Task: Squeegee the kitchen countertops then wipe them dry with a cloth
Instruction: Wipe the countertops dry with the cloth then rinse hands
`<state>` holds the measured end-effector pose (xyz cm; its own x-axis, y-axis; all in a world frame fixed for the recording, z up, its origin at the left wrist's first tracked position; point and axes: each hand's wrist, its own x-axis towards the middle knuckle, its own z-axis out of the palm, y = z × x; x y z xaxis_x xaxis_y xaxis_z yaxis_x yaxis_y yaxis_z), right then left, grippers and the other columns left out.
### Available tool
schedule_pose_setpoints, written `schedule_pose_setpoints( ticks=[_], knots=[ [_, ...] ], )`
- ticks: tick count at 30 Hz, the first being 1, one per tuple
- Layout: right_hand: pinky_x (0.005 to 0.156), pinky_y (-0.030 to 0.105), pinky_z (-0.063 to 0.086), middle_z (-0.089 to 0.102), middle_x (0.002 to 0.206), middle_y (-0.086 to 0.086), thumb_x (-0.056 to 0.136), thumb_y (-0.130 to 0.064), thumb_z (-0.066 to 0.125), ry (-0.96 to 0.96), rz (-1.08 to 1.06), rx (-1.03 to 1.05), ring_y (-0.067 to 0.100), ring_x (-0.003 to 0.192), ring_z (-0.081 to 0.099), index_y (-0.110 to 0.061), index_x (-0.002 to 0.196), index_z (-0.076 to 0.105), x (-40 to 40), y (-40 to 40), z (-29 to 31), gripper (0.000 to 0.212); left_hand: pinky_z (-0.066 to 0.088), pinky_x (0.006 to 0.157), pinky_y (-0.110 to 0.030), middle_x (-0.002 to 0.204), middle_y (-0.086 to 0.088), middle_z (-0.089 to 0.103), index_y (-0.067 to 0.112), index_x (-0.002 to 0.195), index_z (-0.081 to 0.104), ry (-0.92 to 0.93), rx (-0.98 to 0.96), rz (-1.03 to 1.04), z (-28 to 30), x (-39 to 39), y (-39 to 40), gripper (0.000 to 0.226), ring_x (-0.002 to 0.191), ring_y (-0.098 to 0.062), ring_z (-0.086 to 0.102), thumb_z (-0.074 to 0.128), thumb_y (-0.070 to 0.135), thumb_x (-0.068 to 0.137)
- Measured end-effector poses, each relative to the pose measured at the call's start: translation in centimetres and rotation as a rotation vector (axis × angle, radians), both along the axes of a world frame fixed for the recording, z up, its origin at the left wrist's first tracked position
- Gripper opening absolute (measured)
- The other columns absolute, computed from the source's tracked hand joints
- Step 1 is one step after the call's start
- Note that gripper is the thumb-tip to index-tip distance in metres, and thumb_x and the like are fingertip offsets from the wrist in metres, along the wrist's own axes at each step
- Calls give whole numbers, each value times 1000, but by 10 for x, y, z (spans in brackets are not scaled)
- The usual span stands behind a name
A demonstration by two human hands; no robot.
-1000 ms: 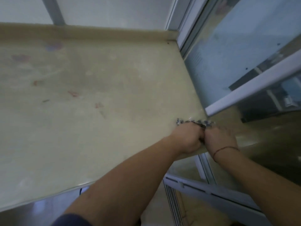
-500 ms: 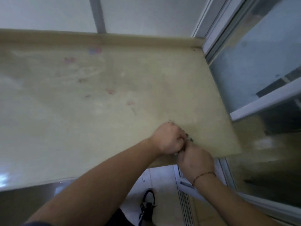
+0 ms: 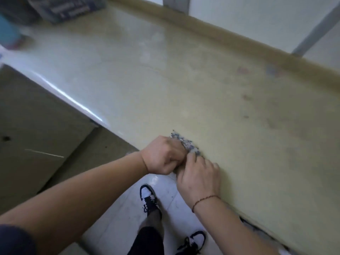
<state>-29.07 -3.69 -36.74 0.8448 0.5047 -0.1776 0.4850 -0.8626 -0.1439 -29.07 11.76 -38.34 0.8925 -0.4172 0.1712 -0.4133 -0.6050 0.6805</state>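
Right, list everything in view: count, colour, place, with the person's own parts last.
Pale yellow-green glossy countertop: one, fills the middle, faint reddish stains at right.
Speckled blue-and-white crumpled cloth: one, near the counter's front edge, under both hands.
Raised tan backsplash strip: one, along the far edge.
Blurred dark blue-grey package: one, far left on the counter.
Blurred teal object: one, upper left corner.
Grey cabinet front: one, lower left.
White tiled floor: below the counter.
Black-and-white shoes: two, on the floor.
Left hand: grip curled on the cloth.
Right hand: red string bracelet, fingers on the cloth.
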Motion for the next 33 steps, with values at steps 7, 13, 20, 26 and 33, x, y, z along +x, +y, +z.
schedule_pose_setpoints(
  ticks=[7, 13, 20, 26, 33],
  knots=[
    [65, 39, 33, 55, 80, 6, 75, -25, 55, -177, 396, 50, 28, 73, 52, -19, 86, 54, 25, 115, -20, 12, 55, 83, -38, 92, -5, 75, 6, 75, 75, -279, -23, 259, -15, -43, 121, 35, 95, -21, 70, 43, -3, 83],
    [63, 38, 34, 55, 76, 5, 67, -18, 67, -195, 610, 51, 27, 69, 53, -20, 80, 54, 53, 265, -20, 19, 55, 86, -38, 92, -2, 75, 7, 73, 74, -418, 69, 563, -24, -61, 238, 36, 103, -15, 68, 40, -2, 78],
    [73, 38, 27, 61, 93, 2, 82, -22, 58, -251, 799, 23, 25, 87, 56, -27, 97, 55, 73, 465, -14, 16, 56, 85, -36, 93, 1, 76, 12, 70, 74, -423, 104, 1006, -33, -64, 391, 28, 99, -14, 70, 48, 2, 68],
    [82, 40, 29, 60, 108, -2, 92, -26, 43, -295, 839, -4, 25, 104, 51, -30, 105, 46, 85, 570, -16, 14, 58, 79, -32, 93, 6, 75, 18, 70, 71, -291, 125, 1119, -27, -54, 480, 26, 99, -12, 70, 45, 11, 67],
    [81, 40, 29, 59, 108, -2, 90, -23, 44, -273, 854, -7, 25, 106, 49, -32, 101, 45, 99, 606, -14, 14, 57, 73, -31, 94, 8, 74, 21, 76, 72, -137, 186, 1082, -17, -50, 518, 30, 97, -12, 69, 43, 17, 68]
  ],
)
